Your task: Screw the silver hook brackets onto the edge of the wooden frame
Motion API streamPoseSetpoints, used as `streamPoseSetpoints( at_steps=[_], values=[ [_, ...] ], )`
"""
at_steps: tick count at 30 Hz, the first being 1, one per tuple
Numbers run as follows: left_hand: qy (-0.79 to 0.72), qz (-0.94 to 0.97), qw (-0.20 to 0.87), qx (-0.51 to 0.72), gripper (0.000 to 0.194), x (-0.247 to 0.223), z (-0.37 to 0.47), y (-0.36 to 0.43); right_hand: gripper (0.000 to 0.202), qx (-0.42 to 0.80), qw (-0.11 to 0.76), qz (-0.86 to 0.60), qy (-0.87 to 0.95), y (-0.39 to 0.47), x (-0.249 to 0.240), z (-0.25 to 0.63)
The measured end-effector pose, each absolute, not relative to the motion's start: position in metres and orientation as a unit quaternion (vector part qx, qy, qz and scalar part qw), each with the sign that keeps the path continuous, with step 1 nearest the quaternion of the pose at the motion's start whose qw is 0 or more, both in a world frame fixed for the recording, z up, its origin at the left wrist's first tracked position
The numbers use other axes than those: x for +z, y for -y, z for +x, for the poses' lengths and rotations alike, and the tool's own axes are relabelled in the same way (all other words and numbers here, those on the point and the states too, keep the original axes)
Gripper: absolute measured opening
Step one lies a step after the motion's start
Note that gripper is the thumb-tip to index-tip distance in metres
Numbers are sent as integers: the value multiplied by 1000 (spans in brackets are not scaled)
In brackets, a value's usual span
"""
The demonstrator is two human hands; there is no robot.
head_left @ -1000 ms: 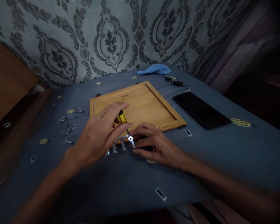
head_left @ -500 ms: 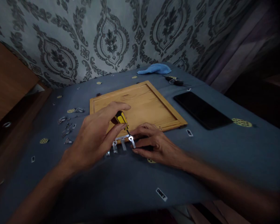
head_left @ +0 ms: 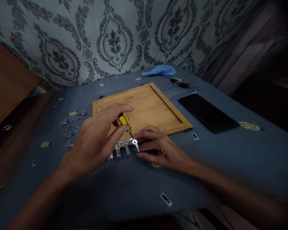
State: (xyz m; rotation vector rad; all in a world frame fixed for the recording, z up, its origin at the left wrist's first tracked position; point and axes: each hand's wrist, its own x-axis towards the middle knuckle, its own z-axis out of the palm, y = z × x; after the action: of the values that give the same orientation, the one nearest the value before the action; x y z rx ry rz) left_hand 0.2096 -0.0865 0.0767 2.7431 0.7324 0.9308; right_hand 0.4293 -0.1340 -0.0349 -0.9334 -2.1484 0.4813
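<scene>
A: What is the left hand (head_left: pixel 93 140) doing?

B: It is holding the yellow and black screwdriver (head_left: pixel 124 119). Its grip is closing around the handle, and the handle is leaning to the left above its tip. The metal shaft is pointing down to the bright metal clip (head_left: pixel 136 146).

A: And the right hand (head_left: pixel 158 147)?

B: It is resting low at the near edge of the wooden panel (head_left: pixel 146 105), and its fingertips are touching the bright clip. Whether this grip is pinching the clip, I cannot tell.

A: Where are the clips being placed?

B: The bright one is lying at the panel's near edge. Beside it, on the left, other metal clips (head_left: pixel 126 148) are standing out from the same edge in a row. The panel is lying flat on the bench (head_left: pixel 124 191).

A: Which things are lying around?

B: To the left of the panel, loose metal pieces (head_left: pixel 68 136) are lying scattered. To the right, a black phone (head_left: pixel 208 113) is lying flat. Behind the phone, a dark tool (head_left: pixel 182 84) is lying near a blue cloth (head_left: pixel 159 70).
</scene>
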Motion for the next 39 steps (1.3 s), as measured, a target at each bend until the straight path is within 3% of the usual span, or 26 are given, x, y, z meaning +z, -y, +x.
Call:
streamPoseSetpoints(
  at_steps=[26, 34, 39],
  values=[
    [-241, 920, 25, 307, 23, 72, 216, 89, 9, 189, 364, -362, 837, 135, -34, 430],
    [-239, 916, 122, 296, 35, 77, 210, 88, 8, 183, 373, -359, 836, 134, -35, 429],
    [-261, 884, 173, 347, 32, 83, 203, 89, 7, 178, 371, -359, 838, 133, -35, 430]
  ],
)
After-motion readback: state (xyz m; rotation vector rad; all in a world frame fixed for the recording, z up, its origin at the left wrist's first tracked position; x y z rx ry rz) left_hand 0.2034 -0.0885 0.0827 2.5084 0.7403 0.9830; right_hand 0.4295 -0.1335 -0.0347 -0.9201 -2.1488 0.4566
